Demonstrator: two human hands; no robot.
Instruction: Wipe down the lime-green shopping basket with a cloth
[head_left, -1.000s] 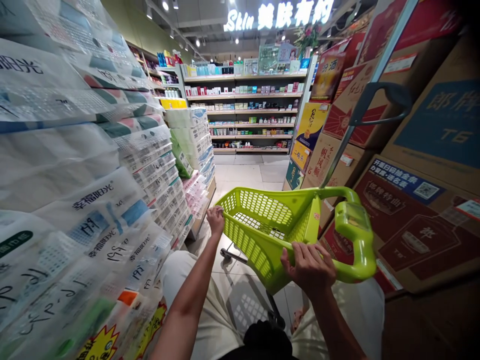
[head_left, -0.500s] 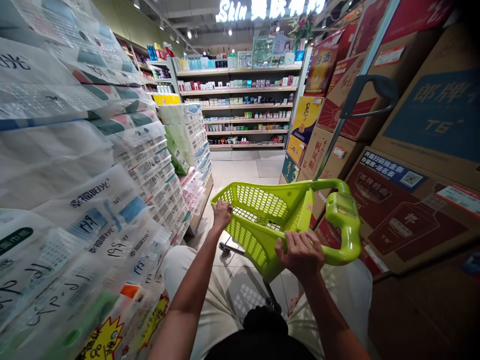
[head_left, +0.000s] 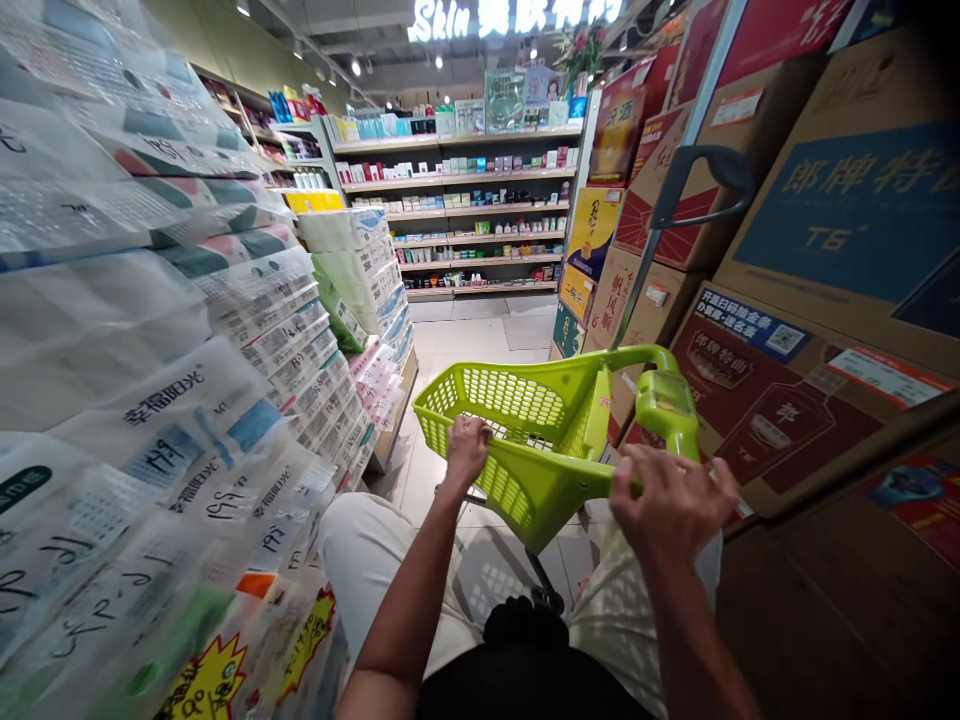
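Gleaming lime-green cart [head_left: 551,490] with perforated sides

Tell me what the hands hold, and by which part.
The left hand holds the green cart by its near rim. The right hand is at the handle, but whether it grips cannot be told.
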